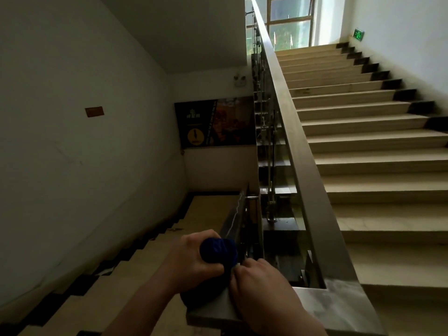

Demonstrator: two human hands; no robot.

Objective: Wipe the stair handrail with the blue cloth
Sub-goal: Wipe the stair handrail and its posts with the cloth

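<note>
The metal stair handrail (298, 151) climbs along the upper flight and bends at the landing near me, then drops along the lower flight. A bunched blue cloth (218, 249) lies on the rail's lower section just past the bend. My left hand (191, 260) grips the cloth from the left, its fingers curled round it. My right hand (257, 282) rests on the flat rail beside the cloth, fingertips at the cloth's edge; whether it pinches the cloth I cannot tell.
Beige steps (378, 146) rise on the right toward a bright window (289, 20). Another flight (114, 287) descends at lower left along a white wall. A dark poster (214, 122) hangs on the landing wall. Balusters (270, 180) and glass sit under the rail.
</note>
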